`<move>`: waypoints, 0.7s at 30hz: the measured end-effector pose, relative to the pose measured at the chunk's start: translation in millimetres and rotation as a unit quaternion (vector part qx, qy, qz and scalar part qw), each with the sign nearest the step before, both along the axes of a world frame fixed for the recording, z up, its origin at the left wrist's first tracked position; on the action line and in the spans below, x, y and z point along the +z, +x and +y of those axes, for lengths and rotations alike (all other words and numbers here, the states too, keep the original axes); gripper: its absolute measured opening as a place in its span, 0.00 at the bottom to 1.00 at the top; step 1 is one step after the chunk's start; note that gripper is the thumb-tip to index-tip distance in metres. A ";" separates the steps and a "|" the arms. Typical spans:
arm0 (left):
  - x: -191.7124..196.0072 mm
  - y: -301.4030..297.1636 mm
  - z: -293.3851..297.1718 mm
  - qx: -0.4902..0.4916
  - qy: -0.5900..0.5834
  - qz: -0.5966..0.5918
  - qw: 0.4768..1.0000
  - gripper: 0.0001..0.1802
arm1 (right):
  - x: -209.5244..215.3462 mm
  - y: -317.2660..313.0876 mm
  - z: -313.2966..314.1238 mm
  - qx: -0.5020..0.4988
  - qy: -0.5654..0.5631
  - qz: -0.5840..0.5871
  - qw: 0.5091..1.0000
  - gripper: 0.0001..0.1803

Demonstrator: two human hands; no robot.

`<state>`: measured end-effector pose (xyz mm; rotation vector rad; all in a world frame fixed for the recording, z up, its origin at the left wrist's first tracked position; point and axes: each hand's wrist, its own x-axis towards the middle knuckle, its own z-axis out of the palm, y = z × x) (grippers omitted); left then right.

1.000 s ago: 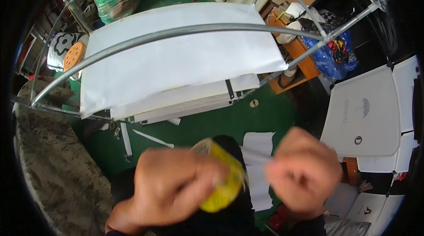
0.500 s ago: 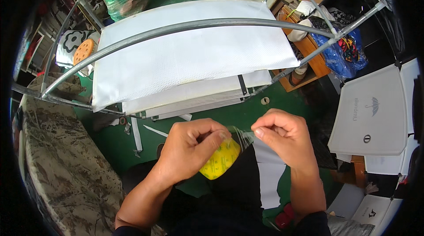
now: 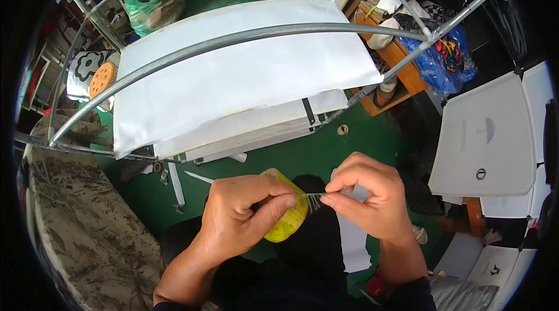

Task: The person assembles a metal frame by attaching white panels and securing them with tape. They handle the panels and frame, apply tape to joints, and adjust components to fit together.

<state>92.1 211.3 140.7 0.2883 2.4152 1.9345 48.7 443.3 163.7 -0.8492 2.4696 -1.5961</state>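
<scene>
Over my lap, my left hand (image 3: 236,212) grips a yellow tape roll (image 3: 288,226), its thumb pressed on the near face and its other fingers curled behind. A short, creased strip of clear tape (image 3: 314,201) runs from the roll's right edge to my right hand (image 3: 370,197). There it is pinched between thumb and forefinger, with the remaining fingers folded in. The strip looks bunched toward the pinch.
Ahead stands a grey metal tube frame (image 3: 233,43) with white sheets (image 3: 244,78) on it. A camouflage-patterned cover (image 3: 81,212) lies left. White panels (image 3: 483,142) stand right. On the green floor lie a small tape roll (image 3: 342,130) and white strips (image 3: 176,184).
My right hand has shifted slightly left and down, nearer the yellow roll. The roll has turned, and the clear strip between my hands is narrower and more bunched.
</scene>
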 end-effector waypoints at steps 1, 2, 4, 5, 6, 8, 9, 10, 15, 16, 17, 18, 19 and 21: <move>-1.7 0.0 0.7 -0.002 0.008 -0.022 1.000 0.04 | -3.2 -0.5 -0.2 -0.004 0.002 -0.008 1.000 0.07; -3.8 -0.1 0.7 0.002 0.039 -0.048 0.998 0.04 | -6.7 -1.4 -1.2 -0.005 0.001 -0.016 1.000 0.06; -10.4 -0.2 1.1 0.012 0.101 -0.100 0.990 0.05 | -15.6 -0.4 -1.9 -0.014 -0.038 -0.064 0.997 0.06; -12.8 0.8 0.9 0.014 0.111 -0.112 0.987 0.06 | -19.3 0.6 -2.6 -0.018 -0.057 -0.089 0.994 0.05; -14.0 1.3 0.8 0.015 0.121 -0.123 0.985 0.06 | -20.8 1.1 -3.9 -0.024 -0.073 -0.100 0.992 0.05; -16.0 2.3 -0.6 0.017 0.138 -0.145 0.980 0.06 | -22.9 2.4 -7.2 -0.035 -0.106 -0.123 0.986 0.04; -16.9 3.0 -1.5 0.016 0.146 -0.157 0.977 0.07 | -23.8 2.4 -8.3 -0.035 -0.106 -0.119 0.987 0.03; -17.9 3.5 -2.3 0.016 0.154 -0.168 0.974 0.07 | -24.8 2.3 -9.3 -0.036 -0.107 -0.115 0.987 0.03; -20.8 4.3 -1.6 0.033 0.187 -0.180 0.965 0.07 | -30.1 3.2 -12.8 -0.046 -0.115 -0.114 0.986 0.02; -20.5 4.0 -1.8 0.036 0.182 -0.176 0.967 0.08 | -30.0 3.4 -13.5 -0.049 -0.115 -0.112 0.986 0.03; -19.5 3.5 -2.3 0.033 0.137 -0.128 0.982 0.07 | -29.1 3.1 -13.6 -0.053 -0.114 -0.110 0.986 0.03; -17.4 3.2 -3.5 0.031 0.090 -0.080 0.992 0.06 | -27.1 2.8 -12.8 -0.042 -0.103 -0.084 0.990 0.03; -14.7 3.0 -5.0 0.028 0.044 -0.031 0.998 0.06 | -23.6 2.8 -11.1 -0.031 -0.091 -0.058 0.994 0.03; -8.3 3.2 -10.9 0.002 -0.057 0.083 0.995 0.06 | -18.0 2.6 -7.3 -0.003 -0.090 -0.001 0.996 0.04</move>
